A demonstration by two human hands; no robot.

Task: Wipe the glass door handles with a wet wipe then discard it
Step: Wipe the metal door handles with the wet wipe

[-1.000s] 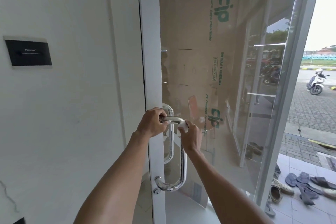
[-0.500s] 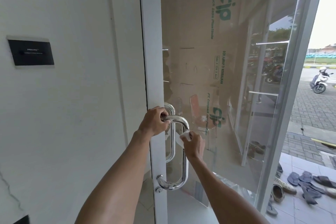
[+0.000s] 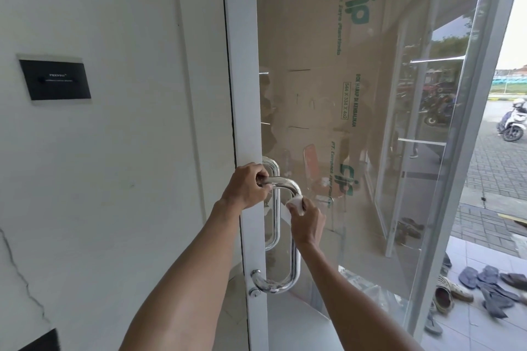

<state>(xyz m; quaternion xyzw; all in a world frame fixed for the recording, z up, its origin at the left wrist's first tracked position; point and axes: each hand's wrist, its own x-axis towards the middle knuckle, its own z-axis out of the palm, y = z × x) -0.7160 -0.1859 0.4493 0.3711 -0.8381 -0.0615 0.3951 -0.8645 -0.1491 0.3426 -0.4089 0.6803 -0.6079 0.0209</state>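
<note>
A shiny metal D-shaped handle (image 3: 295, 265) is fixed to the white frame of the glass door (image 3: 370, 122). A second handle (image 3: 275, 225) shows behind the glass. My left hand (image 3: 246, 189) is closed around the top bend of the near handle. My right hand (image 3: 308, 222) presses a crumpled white wet wipe (image 3: 295, 204) against the handle's upright bar, just below the upper curve. Part of the wipe hangs down beside my palm.
A white wall (image 3: 128, 151) with a small black plate (image 3: 55, 80) fills the left. Brown cardboard with green print stands behind the glass. Several sandals (image 3: 484, 288) lie on the tiled floor at lower right. A scooter (image 3: 513, 122) is parked outside.
My right hand with the wipe has slid from the handle's top bend down onto the upright bar. The left hand has kept its grip.
</note>
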